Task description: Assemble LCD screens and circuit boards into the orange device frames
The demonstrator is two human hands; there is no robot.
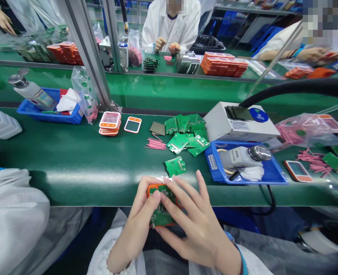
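Between my hands, at the bench's front edge, is an orange plastic casing (148, 190) with a green circuit board (163, 217) seated in it. My left hand (141, 214) grips the casing from the left, its thumb pressed on the board. My right hand (196, 225) lies over the right side, with fingertips on the board and casing and other fingers spread. Just beyond my fingers lies a loose green circuit board (175, 166). Behind it are a heap of green boards (183, 142), pink strips (156, 144) and grey square sheets (157, 128).
Orange-and-white frames (109, 123) are stacked left of a single frame (133, 125). On the right, a blue tray (246, 181) holds a dispenser bottle (239, 157), before a white box (240, 128). Another blue tray (50, 117) stands far left. A co-worker (171, 26) sits opposite.
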